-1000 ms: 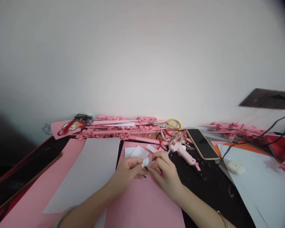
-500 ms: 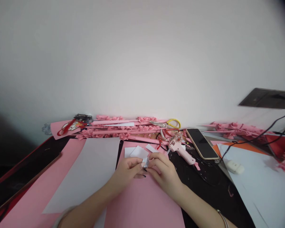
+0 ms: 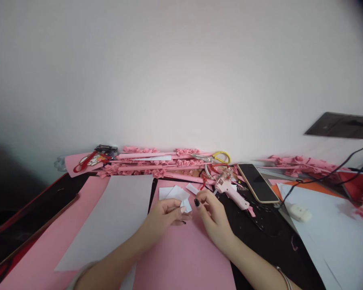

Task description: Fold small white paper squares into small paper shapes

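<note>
Left hand (image 3: 165, 213) pinches folded paper (image 3: 186, 206); right hand (image 3: 212, 213) just beside, fingers loosely parted, nothing visible held. Slack left pinch could let folds spring; careless right-hand reach could knock glue gun (image 3: 234, 196) just beyond.

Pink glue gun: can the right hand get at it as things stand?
Likely yes: the right hand looks empty, and the glue gun lies close beside it, with nothing seen blocking the way.
</note>
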Action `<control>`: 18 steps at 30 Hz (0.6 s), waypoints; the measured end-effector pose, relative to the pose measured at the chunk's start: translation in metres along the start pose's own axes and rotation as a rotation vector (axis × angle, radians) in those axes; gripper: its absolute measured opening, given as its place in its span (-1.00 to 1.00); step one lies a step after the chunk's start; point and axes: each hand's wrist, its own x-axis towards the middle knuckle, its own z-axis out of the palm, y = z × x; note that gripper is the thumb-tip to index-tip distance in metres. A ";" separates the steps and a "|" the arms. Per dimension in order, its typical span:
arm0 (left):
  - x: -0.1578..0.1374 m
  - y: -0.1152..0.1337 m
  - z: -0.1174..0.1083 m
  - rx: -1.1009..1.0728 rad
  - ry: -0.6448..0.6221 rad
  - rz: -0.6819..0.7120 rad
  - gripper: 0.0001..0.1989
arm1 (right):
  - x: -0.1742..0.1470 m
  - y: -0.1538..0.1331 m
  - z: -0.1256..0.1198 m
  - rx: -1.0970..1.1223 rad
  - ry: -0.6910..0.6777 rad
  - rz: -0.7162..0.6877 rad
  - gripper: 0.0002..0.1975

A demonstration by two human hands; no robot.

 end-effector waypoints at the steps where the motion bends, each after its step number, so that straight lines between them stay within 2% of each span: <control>1: 0.000 0.001 0.001 0.006 -0.003 0.000 -0.79 | 0.000 0.001 0.000 -0.007 -0.012 0.044 -0.84; 5: -0.002 0.005 0.003 0.048 -0.043 -0.014 -0.81 | 0.003 0.005 0.003 -0.007 -0.159 0.129 -0.73; 9: -0.003 0.005 0.003 0.048 -0.072 -0.016 -0.82 | 0.006 0.006 0.003 0.011 -0.256 0.148 -0.72; 18: -0.001 -0.002 0.000 -0.041 -0.064 0.000 -0.70 | 0.005 0.004 0.001 0.008 -0.297 0.133 -0.76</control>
